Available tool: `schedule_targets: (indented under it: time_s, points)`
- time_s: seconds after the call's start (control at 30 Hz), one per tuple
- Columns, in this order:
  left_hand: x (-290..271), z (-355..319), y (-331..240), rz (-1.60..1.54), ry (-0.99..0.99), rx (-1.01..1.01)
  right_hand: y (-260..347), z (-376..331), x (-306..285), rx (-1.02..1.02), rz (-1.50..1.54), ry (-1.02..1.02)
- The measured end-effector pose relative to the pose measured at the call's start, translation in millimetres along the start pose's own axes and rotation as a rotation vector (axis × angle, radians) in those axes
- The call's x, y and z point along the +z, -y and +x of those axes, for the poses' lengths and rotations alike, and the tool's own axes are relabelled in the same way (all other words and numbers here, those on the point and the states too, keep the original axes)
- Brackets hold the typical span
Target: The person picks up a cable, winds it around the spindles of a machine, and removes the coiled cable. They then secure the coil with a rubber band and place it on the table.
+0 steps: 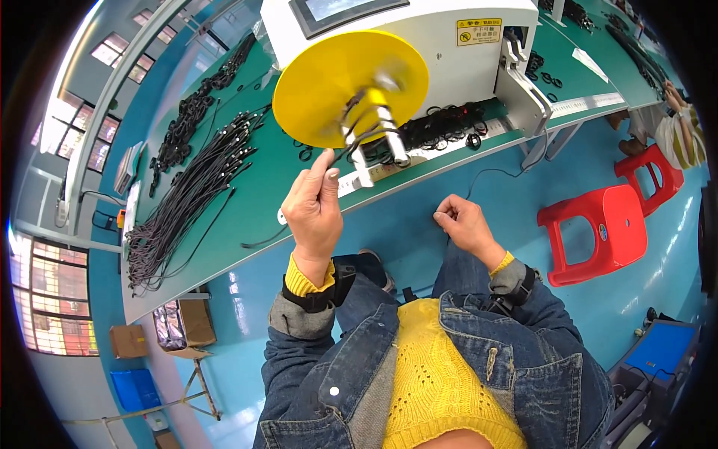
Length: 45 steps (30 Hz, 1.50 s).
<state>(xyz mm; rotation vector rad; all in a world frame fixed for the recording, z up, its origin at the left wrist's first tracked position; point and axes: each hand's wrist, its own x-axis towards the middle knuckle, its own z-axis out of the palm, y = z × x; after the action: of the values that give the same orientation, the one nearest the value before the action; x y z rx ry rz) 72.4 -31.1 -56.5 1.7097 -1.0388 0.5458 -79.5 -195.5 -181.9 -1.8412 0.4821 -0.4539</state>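
My left hand [313, 213] is closed in a pinch on a black cable [348, 150], just below the yellow disc [314, 97] of a white winding machine [456, 52]. Loops of the cable pass around the white pegs [389, 131] at the front of the disc; the pegs look blurred in places. A loose end of cable trails left of my wrist, over the table edge. Above my lap and away from the table, my right hand [470, 230] has its thumb and fingers pressed together. Whether anything is between them cannot be made out.
Bundled black cables [191, 194] lie on the green table [247, 176] at left. Coiled black cables [449, 127] sit beneath the machine, by a metal ruler strip [587, 104]. Red stools [598, 232] stand at right, cardboard boxes [196, 322] at lower left.
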Motion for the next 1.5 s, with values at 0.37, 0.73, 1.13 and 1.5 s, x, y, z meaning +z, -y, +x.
schedule_targets:
  time_s: [0.37, 0.73, 1.13, 1.5]
  points:
    - [16, 6, -12, 0.07, 0.051, 0.156, 29, 9, -8, -0.066, 0.029, -0.004]
    - [17, 25, -43, 0.608, 0.178, 0.43, 118, 52, -4, -0.644, -0.193, -0.277]
    - [11, 16, -40, 0.656, 0.191, 0.346, 126, 44, -1, -0.209, 0.354, -0.054]
    - [12, 31, -28, 0.351, 0.374, 0.111, 116, 72, -22, -0.521, 0.008, -0.072]
